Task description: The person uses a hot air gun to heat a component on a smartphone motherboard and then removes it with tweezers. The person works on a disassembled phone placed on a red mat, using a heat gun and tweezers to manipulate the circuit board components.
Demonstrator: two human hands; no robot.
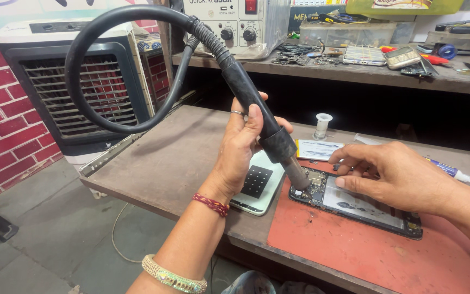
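Head view: at frame centre our left hand [240, 147] grips the hot-air wand [257, 111], its nozzle over the opened phone [354, 204]. Our right hand [395, 174], fingers loosely spread and holding nothing, presses the phone onto the red mat [354, 250].

The left hand [244, 147] is gripping the black hot-air wand [257, 109], its nozzle [298, 175] pointing down at the top corner of the opened phone [357, 204]. The phone is lying on a red mat [354, 250] on the table [175, 158]. The right hand [395, 177] is pressing on the phone, fingers [349, 184] spread just beside the nozzle. A pale phone back cover [257, 185] is sitting left of the phone, behind the left wrist. The wand's hose [91, 41] is looping up, well beyond the phone, to a rework station [229, 22] on the shelf.
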